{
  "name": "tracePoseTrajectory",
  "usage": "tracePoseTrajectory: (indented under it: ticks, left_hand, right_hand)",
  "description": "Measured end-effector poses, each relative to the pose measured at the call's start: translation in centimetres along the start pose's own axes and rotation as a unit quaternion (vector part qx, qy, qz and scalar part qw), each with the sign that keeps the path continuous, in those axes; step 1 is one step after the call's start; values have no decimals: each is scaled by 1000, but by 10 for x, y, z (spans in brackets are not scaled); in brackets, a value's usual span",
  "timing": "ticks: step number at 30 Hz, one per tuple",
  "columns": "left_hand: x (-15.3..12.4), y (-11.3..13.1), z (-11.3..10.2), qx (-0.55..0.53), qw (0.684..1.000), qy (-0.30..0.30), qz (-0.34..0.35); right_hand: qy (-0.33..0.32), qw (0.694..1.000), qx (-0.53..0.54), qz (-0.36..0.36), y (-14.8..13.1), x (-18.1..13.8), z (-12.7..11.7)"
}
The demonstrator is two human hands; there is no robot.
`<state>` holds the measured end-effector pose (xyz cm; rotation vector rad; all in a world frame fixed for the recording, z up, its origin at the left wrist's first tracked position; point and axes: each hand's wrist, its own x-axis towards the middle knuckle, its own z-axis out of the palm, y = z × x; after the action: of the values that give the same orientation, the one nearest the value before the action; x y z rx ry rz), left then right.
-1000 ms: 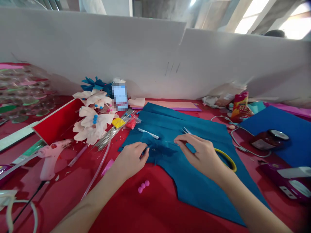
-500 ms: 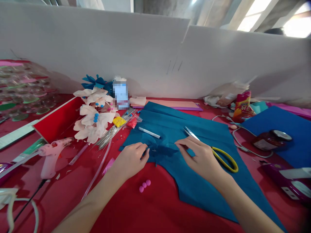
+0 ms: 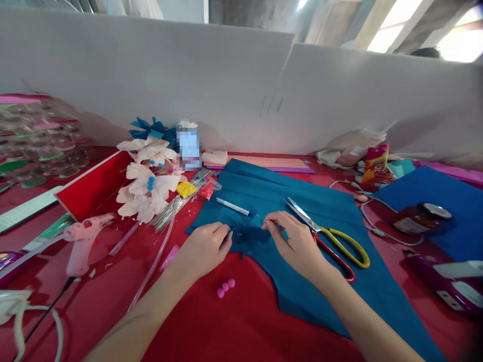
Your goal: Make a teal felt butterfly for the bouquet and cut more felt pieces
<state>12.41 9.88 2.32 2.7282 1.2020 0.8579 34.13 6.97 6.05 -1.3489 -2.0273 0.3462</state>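
Note:
A dark blue flower (image 3: 249,235) made of thin sheet material is between my hands, over a large blue sheet (image 3: 320,301); its outline blends into the sheet. On its left side, my left hand (image 3: 209,246) has its fingers closed on it. Opposite, my right hand (image 3: 292,239) pinches the edge of one petal with thumb and fingertips. A white pen (image 3: 233,206) lies on the sheet just beyond the flower. Scissors (image 3: 315,227) with one yellow and one red handle rest partly open beside my right hand. Pink beads (image 3: 225,287) lie on the red table (image 3: 211,332) nearer me.
White flowers (image 3: 149,186) with blue beads, a pink glue gun (image 3: 81,241) and thin metal wires (image 3: 166,213) lie at left. A phone (image 3: 189,148) leans against the white partition (image 3: 151,75). At right are a dark jar (image 3: 420,217), a snack packet (image 3: 376,166) and a white cable (image 3: 372,221).
My right hand has shifted left, closer to the flower's middle, and more of the scissors shows, including the red handle. My left hand stays nearly in place.

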Motion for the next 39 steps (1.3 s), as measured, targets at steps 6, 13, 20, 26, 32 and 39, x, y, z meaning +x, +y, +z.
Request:
tracePoseTrajectory:
  ticks: [6,13,20,26,32,39]
  left_hand:
    - [0,0,0,8,1000,1,3]
    - [0,0,1,10,1000,11,8]
    - [0,1,-1,15,1000,7,15]
    - [0,2,0,17,1000,7,14]
    - [-1,0,1,15,1000,10,13]
    - [-2,0,2,14,1000,8,5]
  right_hand:
    - [-18,1000,8,11,0,1,4]
    - [1,1000,12,4,0,0,3]
    - [-16,999,17,23,-2,2,4]
    - [-17,999,6,26,-2,1,7]
    - [0,1000,11,16,-2,-1,13]
    - [7,1000,18,11,0,-7,19]
